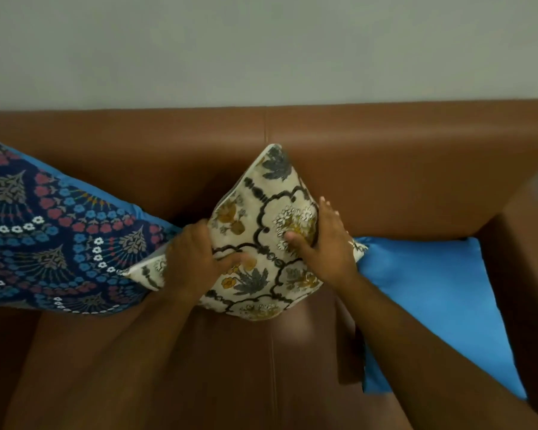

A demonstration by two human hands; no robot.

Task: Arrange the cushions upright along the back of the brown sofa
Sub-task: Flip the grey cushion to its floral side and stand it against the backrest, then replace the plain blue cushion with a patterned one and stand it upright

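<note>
A cream cushion (261, 231) with grey and yellow flowers stands on one corner against the middle of the brown sofa's back (385, 156). My left hand (196, 259) grips its left edge, thumb across the front. My right hand (320, 243) holds its right side, thumb pressed into the front. A dark blue patterned cushion (53, 237) leans against the back at the left, touching the cream one. A plain blue cushion (429, 293) lies flat on the seat at the right, partly under my right forearm.
The sofa's right armrest (522, 274) rises beside the plain blue cushion. The brown seat (230, 367) stretches toward me below the cushions. A pale wall (261, 48) stands behind the sofa.
</note>
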